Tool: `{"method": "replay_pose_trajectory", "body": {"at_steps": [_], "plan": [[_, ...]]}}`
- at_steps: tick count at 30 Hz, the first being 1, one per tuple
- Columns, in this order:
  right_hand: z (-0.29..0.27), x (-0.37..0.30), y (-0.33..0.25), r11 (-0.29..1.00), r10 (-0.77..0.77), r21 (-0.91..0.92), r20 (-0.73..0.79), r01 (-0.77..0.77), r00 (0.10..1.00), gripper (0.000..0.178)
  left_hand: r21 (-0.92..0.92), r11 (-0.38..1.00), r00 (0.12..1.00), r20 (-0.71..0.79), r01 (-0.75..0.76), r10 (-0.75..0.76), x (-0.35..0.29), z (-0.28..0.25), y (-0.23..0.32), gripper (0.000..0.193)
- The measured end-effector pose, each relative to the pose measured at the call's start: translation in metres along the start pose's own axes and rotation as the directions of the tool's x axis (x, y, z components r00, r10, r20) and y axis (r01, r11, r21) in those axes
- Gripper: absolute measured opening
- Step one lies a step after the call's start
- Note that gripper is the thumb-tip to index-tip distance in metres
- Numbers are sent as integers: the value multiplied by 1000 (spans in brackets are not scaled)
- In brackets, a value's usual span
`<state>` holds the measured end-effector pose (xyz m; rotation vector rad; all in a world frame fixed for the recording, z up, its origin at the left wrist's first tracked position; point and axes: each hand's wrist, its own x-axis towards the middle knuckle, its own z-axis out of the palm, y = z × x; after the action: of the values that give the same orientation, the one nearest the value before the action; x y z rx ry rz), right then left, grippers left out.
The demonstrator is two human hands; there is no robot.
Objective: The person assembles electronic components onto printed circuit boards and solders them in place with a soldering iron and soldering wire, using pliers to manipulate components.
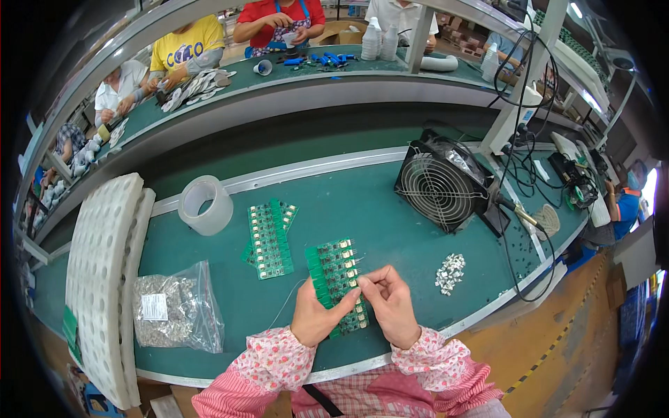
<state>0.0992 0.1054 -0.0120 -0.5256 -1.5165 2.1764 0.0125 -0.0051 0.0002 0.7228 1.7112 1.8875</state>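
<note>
A green circuit board panel [332, 259] with rows of small white parts is tilted up over the bench, gripped along its left side by my left hand [316, 315]. The left thumb lies across its lower middle. At the panel's right edge, my right hand [396, 305] has thumb and index finger pinched together; whatever is between the fingertips is too small to make out. More green panels [268, 244] lie overlapped just beyond, to the left. A small pile of white components [450, 274] sits to the right of my right hand.
On the left are a clear tape roll [224, 209], a bag of small parts [178, 313] and white foam trays [104, 244]. A black fan [437, 191] stands at the back right, beside a soldering iron [523, 212] and loose cables. Co-workers sit beyond the raised shelf.
</note>
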Motion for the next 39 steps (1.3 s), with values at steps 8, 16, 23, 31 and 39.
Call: {"method": "replay_pose_trajectory", "body": {"at_steps": [8, 16, 23, 31, 39], "plan": [[2, 0, 0, 994, -111, 8, -93, 113, 989, 12, -61, 998, 994, 110, 12, -5, 2, 3, 2, 35], [-26, -13, -25, 804, -310, -561, -115, 196, 944, 29, -178, 976, 992, 59, 124, -115, -1, 2, -4, 37], [-107, -47, -44, 260, -476, -963, -61, 74, 877, 28, -275, 944, 983, 73, 185, -171, 1, 3, -3, 34], [-108, -12, -43, 128, -459, -966, 143, 225, 877, 23, -307, 935, 984, 46, 179, -173, 4, 1, -8, 34], [-88, 0, -45, -138, -518, -937, 344, 320, 783, 17, -278, 942, 982, 75, 186, -172, -2, -9, 1, 31]]}}
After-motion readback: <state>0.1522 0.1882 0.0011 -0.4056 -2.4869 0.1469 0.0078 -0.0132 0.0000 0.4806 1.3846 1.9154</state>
